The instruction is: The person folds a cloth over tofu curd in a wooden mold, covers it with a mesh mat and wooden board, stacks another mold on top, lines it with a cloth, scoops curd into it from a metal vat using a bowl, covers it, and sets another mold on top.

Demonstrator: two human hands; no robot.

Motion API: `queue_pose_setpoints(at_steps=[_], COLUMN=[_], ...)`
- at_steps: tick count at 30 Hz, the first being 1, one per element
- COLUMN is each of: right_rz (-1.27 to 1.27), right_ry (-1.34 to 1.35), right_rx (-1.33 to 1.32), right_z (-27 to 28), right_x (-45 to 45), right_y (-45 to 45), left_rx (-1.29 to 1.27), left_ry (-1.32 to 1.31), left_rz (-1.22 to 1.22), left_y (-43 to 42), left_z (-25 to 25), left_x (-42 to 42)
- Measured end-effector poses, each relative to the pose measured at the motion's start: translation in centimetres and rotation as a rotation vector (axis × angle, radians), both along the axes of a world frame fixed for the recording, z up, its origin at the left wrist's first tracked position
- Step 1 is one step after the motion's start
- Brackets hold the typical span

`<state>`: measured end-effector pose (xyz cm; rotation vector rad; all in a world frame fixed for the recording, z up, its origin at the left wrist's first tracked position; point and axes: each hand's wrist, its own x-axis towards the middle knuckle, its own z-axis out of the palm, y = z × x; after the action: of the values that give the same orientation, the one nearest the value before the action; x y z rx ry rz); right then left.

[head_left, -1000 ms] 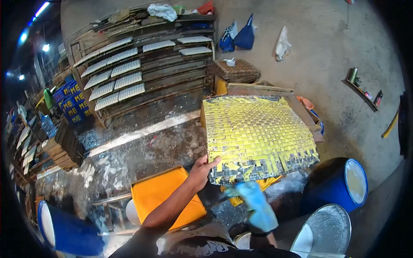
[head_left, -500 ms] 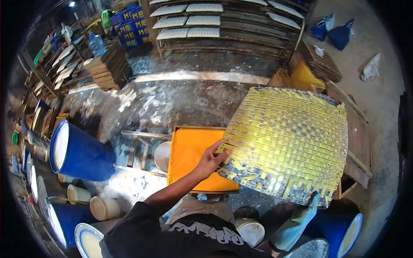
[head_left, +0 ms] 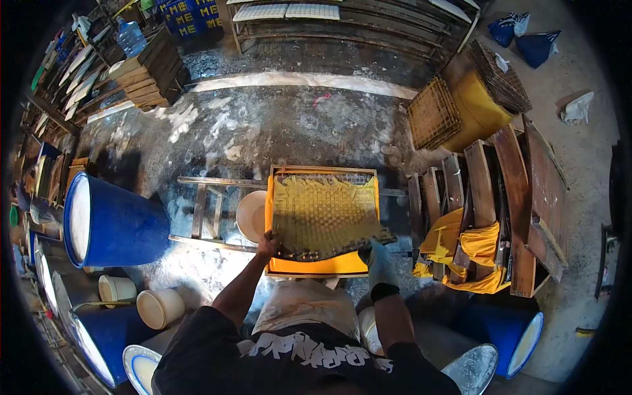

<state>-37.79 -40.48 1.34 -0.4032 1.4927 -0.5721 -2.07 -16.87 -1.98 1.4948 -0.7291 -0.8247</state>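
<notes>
A yellow and dark woven mat [head_left: 324,214] lies over a shallow wooden frame lined with orange cloth [head_left: 339,264]. Its far part rests inside the frame, while the near right corner sticks out past the frame's side. My bare left hand [head_left: 268,245] is closed on the mat's near left edge. At the near right corner, my right hand [head_left: 378,262], in a pale blue-green glove, grips the mat; its fingertips are partly hidden. Under the frame is a wooden stand [head_left: 204,209], with a pale round tub [head_left: 251,217] beside the frame's left side.
Wooden frames [head_left: 480,184] with orange cloth are stacked on my right. Behind them stand a yellow container [head_left: 484,108] and woven racks [head_left: 433,113]. A blue barrel [head_left: 118,220] and cream buckets [head_left: 158,308] are on my left. Shelving [head_left: 355,29] holds white trays across the wet floor.
The mat has come down from the raised, tilted position at right onto the orange-lined frame. Both hands moved left with it, uncovering the stacked frames on the right.
</notes>
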Motion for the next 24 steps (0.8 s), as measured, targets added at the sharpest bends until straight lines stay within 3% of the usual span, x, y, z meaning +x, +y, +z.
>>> queue_pose_setpoints(at_steps=[1,3,4,9,11,13,15,16,17,19,21,24], right_rz=[-0.019,-0.002,0.057,-0.010,0.033,0.055,0.134,0.236,0.232,0.515,0.355,0.371], right_ry=[0.015,0.140,0.153,0.051,-0.037,0.012,-0.155,0.015,0.003,0.167,-0.081,0.084], right_rx=[0.070,0.110,0.112,-0.009,-0.012,0.122,-0.012,0.220,0.237,0.380,0.247,0.042], right_z=[-3.5,-8.1,-9.9,-3.5,-0.6,3.7,8.1,6.6,4.2,0.4,-0.5,3.7], right_x=[-0.7,-2.3,-3.3,-2.1,-1.2,-1.5,-2.6,-3.0,-4.6,-8.8,-13.0,-15.8], right_y=[0.4,1.7,1.9,4.4,4.7,6.0,8.0,7.6,7.8,8.9,10.3,8.9], left_rx=[0.011,0.355,0.372,0.455,0.288,0.397,0.672,0.652,0.771,0.773,0.856,0.790], left_ry=[-0.024,0.359,0.348,0.381,0.288,0.218,-0.102,-0.107,-0.450,-0.443,-0.392,-0.376], left_rz=[-0.027,0.078,0.080,0.168,0.188,0.174,0.128,0.225,0.187,0.230,0.176,0.114], left_y=[0.5,1.2,1.6,1.9,1.8,2.1,3.0,4.1,3.8,4.3,3.3,-0.6], left_z=[0.3,7.5,7.1,6.9,5.5,3.0,1.3,-1.2,1.2,-0.2,1.4,1.1], left_x=[-0.4,-2.5,-2.4,-4.0,-4.0,-3.3,-2.7,-2.2,-2.6,-2.3,-3.4,-5.3])
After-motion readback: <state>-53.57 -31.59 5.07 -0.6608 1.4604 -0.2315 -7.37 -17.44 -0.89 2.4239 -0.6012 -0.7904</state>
